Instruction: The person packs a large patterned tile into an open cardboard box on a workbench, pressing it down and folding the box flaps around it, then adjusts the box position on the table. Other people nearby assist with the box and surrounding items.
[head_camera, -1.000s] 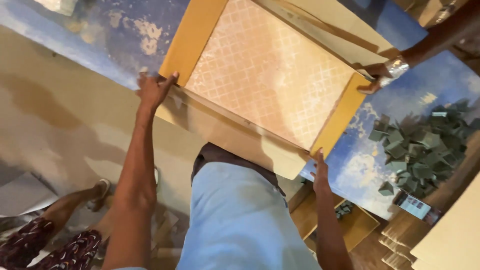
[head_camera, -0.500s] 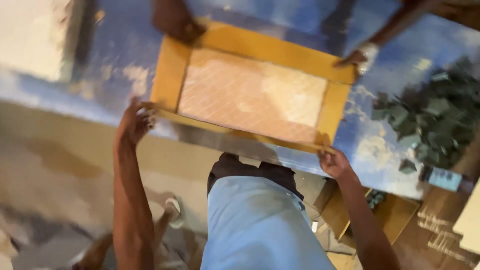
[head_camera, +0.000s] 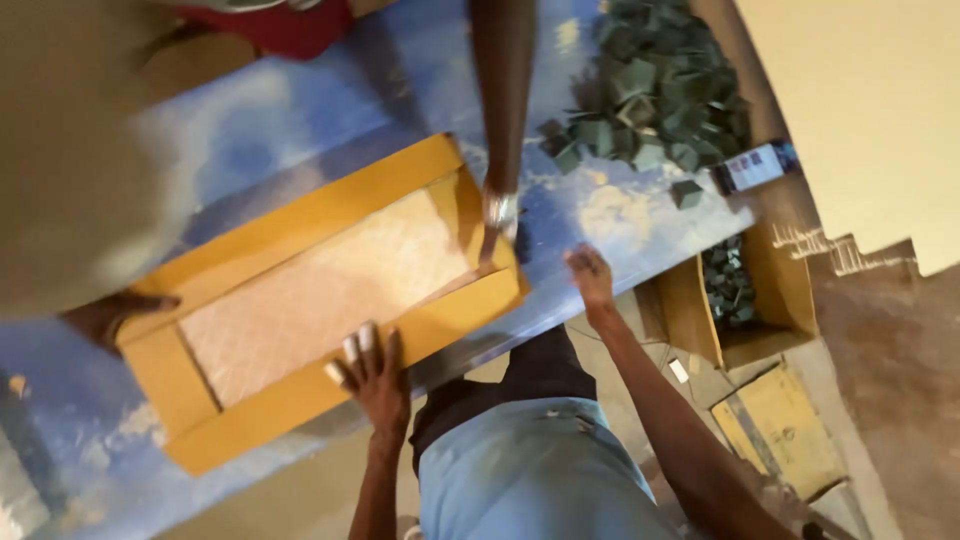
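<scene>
A flat yellow-bordered frame (head_camera: 310, 225) with a pale patterned panel inside lies on the blue table (head_camera: 300, 110). My left hand (head_camera: 372, 372) rests flat on the frame's near border, fingers spread. My right hand (head_camera: 590, 275) sits on the table edge just right of the frame's corner, holding nothing. Another person's arm (head_camera: 502, 110) reaches down from the far side, its hand at the frame's right corner. A second hand (head_camera: 110, 315) of another person touches the frame's left end.
A heap of small dark green pieces (head_camera: 650, 90) lies on the table at the upper right. Below the table edge stand an open cardboard box (head_camera: 760, 290) with green pieces and a flat yellow carton (head_camera: 780, 430) on the floor.
The view has swung round. The frame has come down flat on the table. My left hand now lies on its near border and my right hand has come off its corner.
</scene>
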